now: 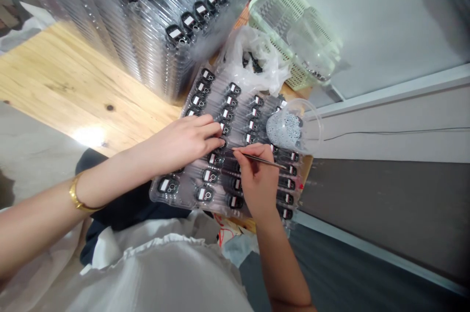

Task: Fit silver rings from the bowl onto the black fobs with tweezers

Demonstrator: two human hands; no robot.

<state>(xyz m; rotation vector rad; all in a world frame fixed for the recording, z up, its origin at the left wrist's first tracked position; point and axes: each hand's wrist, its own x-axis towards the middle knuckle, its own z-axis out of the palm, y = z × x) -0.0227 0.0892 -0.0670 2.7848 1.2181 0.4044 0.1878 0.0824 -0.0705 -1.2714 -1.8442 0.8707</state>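
Note:
A clear plastic tray with rows of small black parts with white labels lies on the wooden table edge. My left hand rests on the tray with fingers curled onto one part near the tray's middle. My right hand pinches thin metal tweezers, whose tip points left toward the part under my left fingers. A clear plastic cup of small grey pieces lies on its side on the tray's far right corner.
A tall stack of filled clear trays stands behind. A crumpled plastic bag and a pale green basket sit at the back right. The wooden table stretches left. A grey floor lies right.

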